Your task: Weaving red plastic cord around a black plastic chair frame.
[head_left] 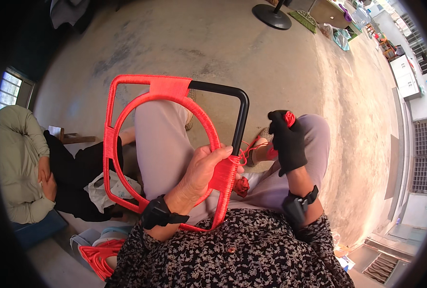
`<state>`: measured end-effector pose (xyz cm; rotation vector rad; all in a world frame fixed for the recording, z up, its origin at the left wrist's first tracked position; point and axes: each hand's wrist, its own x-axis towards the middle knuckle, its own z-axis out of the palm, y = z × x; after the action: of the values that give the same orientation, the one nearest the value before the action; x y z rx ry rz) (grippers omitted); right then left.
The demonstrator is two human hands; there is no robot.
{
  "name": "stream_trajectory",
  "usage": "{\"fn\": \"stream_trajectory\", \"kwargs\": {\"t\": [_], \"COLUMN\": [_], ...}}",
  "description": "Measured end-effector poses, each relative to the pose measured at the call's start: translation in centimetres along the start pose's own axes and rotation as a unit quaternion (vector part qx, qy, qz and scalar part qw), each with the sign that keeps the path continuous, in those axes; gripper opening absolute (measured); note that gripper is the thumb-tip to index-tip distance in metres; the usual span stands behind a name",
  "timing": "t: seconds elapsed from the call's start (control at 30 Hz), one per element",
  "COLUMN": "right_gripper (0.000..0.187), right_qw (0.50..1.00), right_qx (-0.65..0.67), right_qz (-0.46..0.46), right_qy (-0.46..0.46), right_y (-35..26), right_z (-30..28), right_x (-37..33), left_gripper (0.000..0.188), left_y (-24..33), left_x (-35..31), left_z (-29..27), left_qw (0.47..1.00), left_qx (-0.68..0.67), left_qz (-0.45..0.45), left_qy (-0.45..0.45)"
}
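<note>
A squarish tube frame with a ring inside it (170,88) is held tilted above my lap. Red cord wraps most of it tightly, while bare black tube (242,108) shows at the upper right corner. My left hand (207,168) is closed around the right side of the frame, its thumb pressed where the wrapping meets the black tube. My right hand (288,144), in a black glove, grips a small bundle of red cord (289,118) to the right of the frame. Loose strands (252,148) run between the hands. Another red cord bundle (241,187) lies at my lap below the frame.
At my left a seated person (24,158) rests clasped hands, near a white bag (112,192). More red-wrapped pieces (98,259) lie low on the left. Ahead on the concrete floor (213,48) stand a round black base (271,17) and a green broom (304,20).
</note>
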<state>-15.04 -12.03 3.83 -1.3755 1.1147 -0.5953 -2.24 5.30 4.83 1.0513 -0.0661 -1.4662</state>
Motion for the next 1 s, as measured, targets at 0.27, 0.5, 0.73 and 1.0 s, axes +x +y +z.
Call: {"fn": "stream_trajectory", "kwargs": {"t": [0.27,0.5,0.73,1.0], "right_gripper": [0.030,0.021,0.019,0.021], "right_qw": [0.943,0.971,0.957,0.938], "right_qx": [-0.026,-0.037,-0.009,-0.057], "right_qz": [0.137,0.019,0.145,0.108], "right_qy": [-0.302,-0.237,-0.251,-0.325], "right_y": [0.0,-0.4,-0.4,-1.0], "right_z": [-0.4,1.0,-0.3,-1.6], "right_x": [-4.9,-5.2,-5.1,-5.6], "left_gripper": [0.024,0.024,0.021,0.014], "left_y": [-0.1,-0.2,-0.7,-0.9], "left_x": [0.4,0.3,0.8,0.7], "left_z": [-0.3,-0.3,-0.9,-0.7], "left_qw": [1.000,1.000,1.000,0.999], "left_qx": [-0.009,-0.010,0.002,-0.008], "left_qz": [-0.003,0.001,0.010,0.042], "left_qy": [-0.012,-0.013,-0.017,-0.012]}}
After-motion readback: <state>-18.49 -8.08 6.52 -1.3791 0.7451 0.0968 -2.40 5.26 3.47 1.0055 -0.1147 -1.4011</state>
